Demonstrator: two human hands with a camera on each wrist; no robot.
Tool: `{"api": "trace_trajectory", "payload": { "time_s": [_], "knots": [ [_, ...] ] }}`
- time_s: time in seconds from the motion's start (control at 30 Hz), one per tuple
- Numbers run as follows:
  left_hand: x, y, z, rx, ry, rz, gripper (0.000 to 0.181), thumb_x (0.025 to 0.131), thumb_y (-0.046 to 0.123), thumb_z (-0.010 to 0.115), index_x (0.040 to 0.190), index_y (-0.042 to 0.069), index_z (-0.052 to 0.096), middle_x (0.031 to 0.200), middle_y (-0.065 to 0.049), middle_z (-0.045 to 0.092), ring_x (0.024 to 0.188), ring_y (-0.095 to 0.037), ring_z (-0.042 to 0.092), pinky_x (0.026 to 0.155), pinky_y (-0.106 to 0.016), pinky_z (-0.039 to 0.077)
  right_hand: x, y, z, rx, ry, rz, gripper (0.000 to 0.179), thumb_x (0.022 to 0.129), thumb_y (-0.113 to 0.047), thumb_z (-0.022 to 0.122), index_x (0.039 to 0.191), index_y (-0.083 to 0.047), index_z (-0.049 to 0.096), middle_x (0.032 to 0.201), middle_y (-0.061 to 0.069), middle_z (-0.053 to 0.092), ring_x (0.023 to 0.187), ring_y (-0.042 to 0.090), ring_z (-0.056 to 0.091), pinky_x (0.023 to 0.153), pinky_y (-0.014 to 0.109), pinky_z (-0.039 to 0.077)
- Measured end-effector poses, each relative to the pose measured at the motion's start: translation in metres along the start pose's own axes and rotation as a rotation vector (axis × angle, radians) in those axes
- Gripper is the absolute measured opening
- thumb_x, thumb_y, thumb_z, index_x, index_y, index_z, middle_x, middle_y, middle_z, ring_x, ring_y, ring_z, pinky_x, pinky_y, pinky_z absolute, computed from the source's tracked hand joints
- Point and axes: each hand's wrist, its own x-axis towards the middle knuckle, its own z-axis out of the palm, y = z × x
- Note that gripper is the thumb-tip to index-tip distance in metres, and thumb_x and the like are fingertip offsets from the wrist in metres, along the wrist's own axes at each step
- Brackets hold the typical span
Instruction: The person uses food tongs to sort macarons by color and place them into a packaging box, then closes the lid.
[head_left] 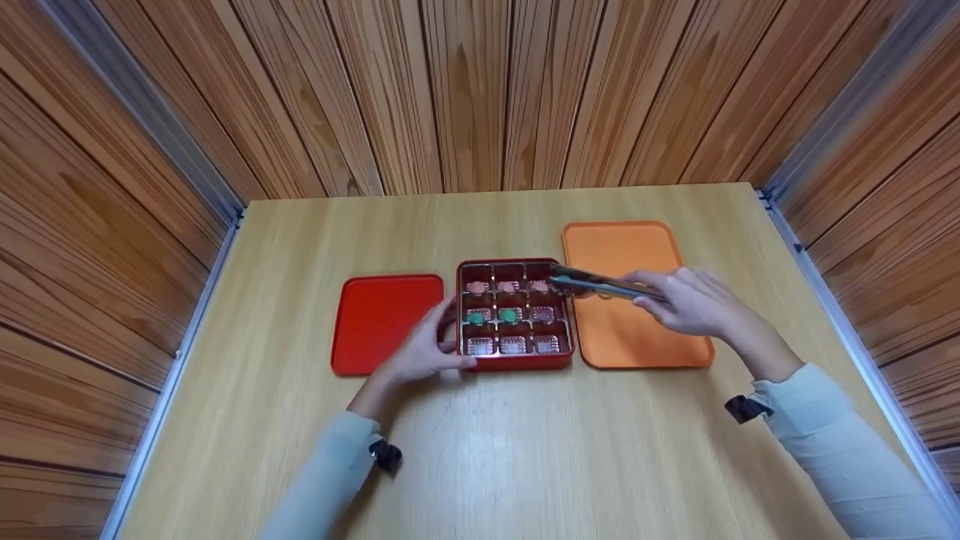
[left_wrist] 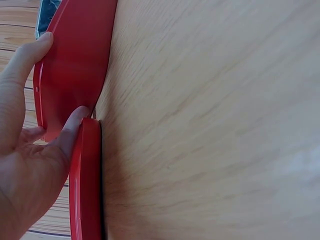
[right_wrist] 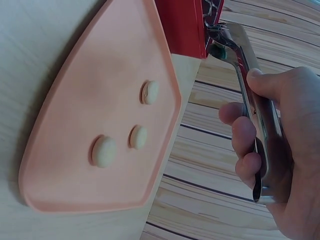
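Note:
A red box with a divided insert stands mid-table. Pink macarons lie in its back row, two green macarons in the middle row; bare ribbed plastic shows in the front row. My left hand holds the box at its left side, thumb at the front corner and fingers against the wall. My right hand grips metal tongs, whose tips reach over the box's back right compartment. Something green shows at the tips; I cannot tell how firmly it is held.
Right of the box lies an orange tray, with three pale macarons on it, mostly hidden by the tongs and hand in the head view. A red lid lies left of the box. Wooden walls enclose the table.

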Motion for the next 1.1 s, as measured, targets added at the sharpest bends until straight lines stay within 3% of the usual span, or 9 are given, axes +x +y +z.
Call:
{"api": "trace_trajectory", "payload": {
  "time_s": [0.3, 0.77, 1.1],
  "knots": [
    [0.0, 0.0, 0.0, 0.007, -0.006, -0.001, 0.117, 0.091, 0.021, 0.095, 0.181, 0.015, 0.021, 0.18, -0.015, 0.039, 0.165, -0.036, 0.039, 0.138, -0.061, 0.04, 0.005, -0.008, 0.005, -0.018, 0.02, -0.069, 0.035, 0.112, -0.023, 0.07, 0.145, -0.015, 0.073, 0.071, -0.005, 0.053, 0.049, 0.006, 0.032, 0.047, 0.021, 0.023],
    [-0.001, 0.0, 0.0, 0.02, -0.006, 0.009, 0.118, 0.091, 0.021, 0.095, 0.181, 0.013, 0.02, 0.18, -0.016, 0.039, 0.166, -0.037, 0.039, 0.138, -0.061, 0.04, 0.009, -0.013, 0.014, -0.047, 0.036, -0.127, 0.035, 0.11, -0.022, 0.072, 0.143, -0.014, 0.073, 0.073, -0.004, 0.057, 0.051, 0.007, 0.032, 0.049, 0.021, 0.022],
    [0.0, 0.001, -0.001, 0.016, -0.019, 0.01, 0.117, 0.091, 0.021, 0.095, 0.181, 0.014, 0.02, 0.18, -0.015, 0.039, 0.167, -0.035, 0.039, 0.136, -0.059, 0.043, 0.009, -0.014, 0.015, -0.034, 0.017, -0.11, 0.035, 0.11, -0.022, 0.072, 0.145, -0.015, 0.073, 0.075, -0.003, 0.058, 0.051, 0.008, 0.033, 0.049, 0.021, 0.025]
  ]
}}
